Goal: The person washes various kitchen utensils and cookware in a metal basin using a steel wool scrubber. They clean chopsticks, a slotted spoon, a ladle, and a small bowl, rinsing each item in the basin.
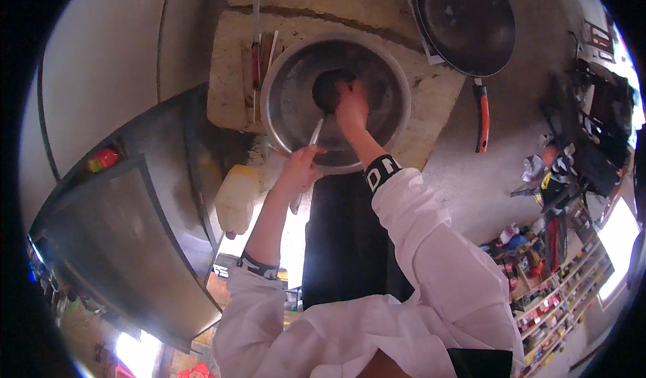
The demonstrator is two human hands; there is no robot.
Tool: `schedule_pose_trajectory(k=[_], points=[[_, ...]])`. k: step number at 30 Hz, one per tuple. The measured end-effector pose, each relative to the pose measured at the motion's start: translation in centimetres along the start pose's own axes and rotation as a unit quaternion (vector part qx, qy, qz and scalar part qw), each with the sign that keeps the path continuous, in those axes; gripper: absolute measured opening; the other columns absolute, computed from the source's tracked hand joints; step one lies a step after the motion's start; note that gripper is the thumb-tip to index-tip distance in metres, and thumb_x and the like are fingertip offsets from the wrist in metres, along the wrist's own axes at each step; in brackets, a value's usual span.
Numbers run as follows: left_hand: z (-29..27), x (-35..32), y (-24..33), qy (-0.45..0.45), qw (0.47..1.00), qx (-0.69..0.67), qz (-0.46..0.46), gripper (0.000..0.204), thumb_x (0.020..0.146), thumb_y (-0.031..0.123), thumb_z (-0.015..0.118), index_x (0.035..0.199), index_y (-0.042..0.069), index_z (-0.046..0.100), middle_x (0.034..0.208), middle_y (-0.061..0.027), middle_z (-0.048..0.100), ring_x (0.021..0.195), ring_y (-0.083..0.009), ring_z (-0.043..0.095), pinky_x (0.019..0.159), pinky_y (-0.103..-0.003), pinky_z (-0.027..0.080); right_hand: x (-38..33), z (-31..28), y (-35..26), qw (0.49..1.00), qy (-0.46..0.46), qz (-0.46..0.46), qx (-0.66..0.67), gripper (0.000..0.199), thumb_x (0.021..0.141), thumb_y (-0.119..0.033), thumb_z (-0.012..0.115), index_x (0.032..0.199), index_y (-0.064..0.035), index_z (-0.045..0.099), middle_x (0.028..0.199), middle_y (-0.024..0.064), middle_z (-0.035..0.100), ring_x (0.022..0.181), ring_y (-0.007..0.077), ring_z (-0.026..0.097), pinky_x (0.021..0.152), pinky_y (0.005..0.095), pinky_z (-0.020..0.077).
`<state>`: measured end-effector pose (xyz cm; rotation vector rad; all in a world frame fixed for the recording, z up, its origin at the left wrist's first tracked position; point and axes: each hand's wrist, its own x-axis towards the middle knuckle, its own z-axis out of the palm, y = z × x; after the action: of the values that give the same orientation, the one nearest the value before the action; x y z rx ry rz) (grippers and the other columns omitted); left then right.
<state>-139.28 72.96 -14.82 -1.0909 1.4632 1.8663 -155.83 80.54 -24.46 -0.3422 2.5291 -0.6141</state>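
A wide steel basin (270,102) sits on a worn stone or wooden surface in front of me. Inside it is a ladle with a long metal handle (316,132) and a dark round bowl (328,90). My left hand (298,171) is closed around the handle over the basin's near rim, and the handle's end sticks out below the fist. My right hand (352,105) reaches into the basin, its fingers bunched against the right side of the ladle's bowl. Whatever those fingers may pinch is hidden.
A slotted skimmer (256,15) lies left of the basin, beside thin sticks. A dark frying pan (465,25) with a red-and-black handle rests at the far right. A yellowish plastic jug (237,196) stands at near left, beside a grey cabinet (128,237). Shelves with goods (558,304) line the right.
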Motion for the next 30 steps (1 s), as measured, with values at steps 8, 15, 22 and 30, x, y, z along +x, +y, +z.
schedule_pose_trajectory(k=[8,15,22,30], points=[[-1.4,0.1,1.7,0.004,0.991,-0.068,-0.119,0.040,0.096,0.041,0.037,0.113,0.011,0.057,0.052,0.0040,0.031,0.038,-0.0065,0.029,0.034,-0.024,0.025,1.3,-3.5,2.6,0.927,-0.218,-0.299,-0.056,0.034,0.073,-0.008,0.060,0.106,-0.0158,0.060,0.117,0.0119,0.051,0.109,0.0316,0.051,0.089,0.0394,0.0456],[-1.7,0.4,1.9,-0.022,0.988,-0.098,-0.120,0.041,0.095,0.042,0.038,0.115,0.013,0.057,0.053,0.0050,0.030,0.038,-0.0061,0.028,0.035,-0.024,0.022,1.5,-0.9,4.4,0.925,-0.212,-0.311,0.050,0.030,0.075,-0.008,0.056,0.104,-0.0100,0.062,0.119,0.0127,0.052,0.113,0.0296,0.050,0.091,0.0392,0.0453],[-2.4,-0.6,2.7,-0.027,0.979,-0.123,-0.161,0.042,0.095,0.043,0.038,0.116,0.012,0.057,0.054,0.0050,0.031,0.039,-0.0058,0.028,0.036,-0.023,0.022,3.7,-3.9,0.4,0.900,-0.185,-0.324,-0.226,0.030,0.074,-0.008,0.055,0.103,-0.0119,0.063,0.113,0.0129,0.054,0.108,0.0279,0.052,0.088,0.0417,0.0466],[-2.7,0.6,2.3,-0.050,0.979,-0.111,-0.166,0.046,0.095,0.047,0.036,0.115,0.011,0.057,0.053,0.0047,0.031,0.039,-0.0063,0.028,0.036,-0.024,0.022,-0.3,0.3,-1.3,0.986,-0.136,-0.081,0.053,0.026,0.076,-0.016,0.057,0.101,-0.0115,0.062,0.118,0.0156,0.052,0.099,0.0353,0.055,0.084,0.0439,0.0464]])
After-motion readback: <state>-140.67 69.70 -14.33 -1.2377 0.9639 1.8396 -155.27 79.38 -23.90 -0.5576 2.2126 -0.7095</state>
